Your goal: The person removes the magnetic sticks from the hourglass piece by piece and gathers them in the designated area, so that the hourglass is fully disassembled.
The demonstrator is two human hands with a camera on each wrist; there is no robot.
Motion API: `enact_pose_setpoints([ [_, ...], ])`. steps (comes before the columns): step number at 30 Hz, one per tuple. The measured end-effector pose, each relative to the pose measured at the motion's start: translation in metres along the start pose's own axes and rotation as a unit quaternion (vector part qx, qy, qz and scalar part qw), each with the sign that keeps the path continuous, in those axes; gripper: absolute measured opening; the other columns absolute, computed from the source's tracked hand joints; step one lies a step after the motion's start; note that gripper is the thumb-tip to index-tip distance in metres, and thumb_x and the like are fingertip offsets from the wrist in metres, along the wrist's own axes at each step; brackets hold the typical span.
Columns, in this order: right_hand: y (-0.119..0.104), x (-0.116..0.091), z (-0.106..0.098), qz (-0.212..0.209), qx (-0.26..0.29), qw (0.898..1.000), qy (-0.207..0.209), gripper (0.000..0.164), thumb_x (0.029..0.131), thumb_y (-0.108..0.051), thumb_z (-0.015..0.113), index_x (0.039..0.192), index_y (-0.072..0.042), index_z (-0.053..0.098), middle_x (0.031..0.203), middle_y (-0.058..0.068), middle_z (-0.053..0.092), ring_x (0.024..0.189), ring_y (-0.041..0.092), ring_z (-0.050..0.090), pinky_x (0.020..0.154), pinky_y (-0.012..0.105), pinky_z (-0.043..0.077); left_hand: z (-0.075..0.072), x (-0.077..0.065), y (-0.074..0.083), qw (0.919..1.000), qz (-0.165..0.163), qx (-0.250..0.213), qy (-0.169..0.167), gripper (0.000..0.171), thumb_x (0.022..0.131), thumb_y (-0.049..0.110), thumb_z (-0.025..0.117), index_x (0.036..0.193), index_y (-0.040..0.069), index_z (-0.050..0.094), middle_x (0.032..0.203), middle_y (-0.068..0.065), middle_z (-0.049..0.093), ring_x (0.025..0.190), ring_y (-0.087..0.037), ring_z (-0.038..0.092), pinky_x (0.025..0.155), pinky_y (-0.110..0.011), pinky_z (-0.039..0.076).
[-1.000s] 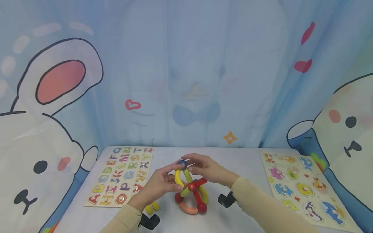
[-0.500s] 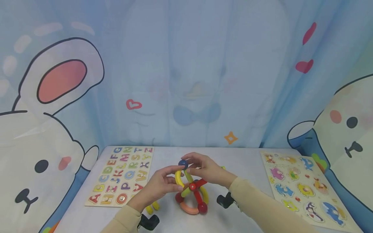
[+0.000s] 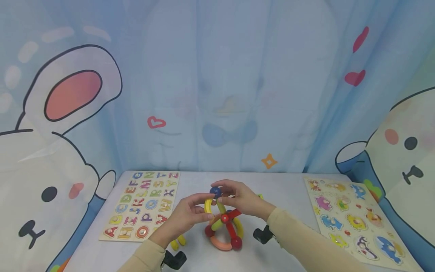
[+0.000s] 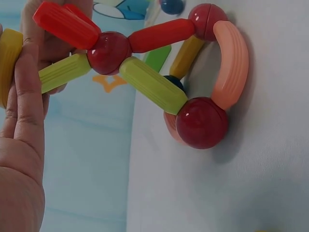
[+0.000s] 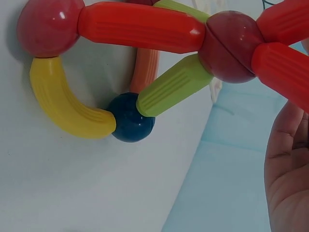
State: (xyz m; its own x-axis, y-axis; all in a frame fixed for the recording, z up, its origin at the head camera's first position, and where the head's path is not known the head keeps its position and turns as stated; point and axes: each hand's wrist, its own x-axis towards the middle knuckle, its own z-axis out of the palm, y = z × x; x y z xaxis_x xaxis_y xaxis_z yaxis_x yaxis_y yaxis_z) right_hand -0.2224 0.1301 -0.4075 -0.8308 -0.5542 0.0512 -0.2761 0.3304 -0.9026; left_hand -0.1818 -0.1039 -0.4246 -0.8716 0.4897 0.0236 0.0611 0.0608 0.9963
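Observation:
In the head view my left hand (image 3: 188,211) holds a yellow curved stick (image 3: 207,206) between thumb and fingers, its index fingertip reaching toward a blue ball (image 3: 215,192). The fingers of my right hand (image 3: 242,196) pinch that ball above an upright lime stick (image 3: 221,206). Below the hands stands a ball-and-stick toy structure. Its middle red ball (image 4: 110,53) joins red sticks (image 4: 161,36) and lime sticks (image 4: 153,86). Around the base, an orange curved stick (image 4: 231,65) and a yellow curved one (image 5: 67,104) link red balls (image 4: 202,123) and a dark blue ball (image 5: 131,117).
An alphabet puzzle board (image 3: 113,211) lies at the left of the white table (image 3: 278,189), an animal puzzle board (image 3: 343,206) at the right. Loose yellow pieces (image 3: 178,242) lie beside the left wrist. A blue printed curtain (image 3: 231,87) hangs behind.
The blue ball and the lime stick under it have shifted very slightly right, away from the yellow curved stick's top. Both hands keep nearly the same pose.

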Motion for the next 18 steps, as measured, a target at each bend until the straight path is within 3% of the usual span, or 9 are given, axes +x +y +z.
enact_pose_setpoints([
  [18, 0.0057, 0.0005, -0.0007, -0.023, 0.002, 1.000, -0.003, 0.040, 0.096, -0.008, 0.067, 0.132, -0.022, 0.058, 0.115, -0.001, 0.068, 0.108, 0.022, 0.064, 0.090, 0.042, 0.055, -0.0014, -0.0009, -0.0023, 0.9999, -0.007, 0.000, 0.015, 0.054, 0.087, 0.014, 0.078, 0.137, 0.018, 0.060, 0.140, -0.009, 0.054, 0.093, -0.023, 0.067, 0.084, -0.030, 0.054],
])
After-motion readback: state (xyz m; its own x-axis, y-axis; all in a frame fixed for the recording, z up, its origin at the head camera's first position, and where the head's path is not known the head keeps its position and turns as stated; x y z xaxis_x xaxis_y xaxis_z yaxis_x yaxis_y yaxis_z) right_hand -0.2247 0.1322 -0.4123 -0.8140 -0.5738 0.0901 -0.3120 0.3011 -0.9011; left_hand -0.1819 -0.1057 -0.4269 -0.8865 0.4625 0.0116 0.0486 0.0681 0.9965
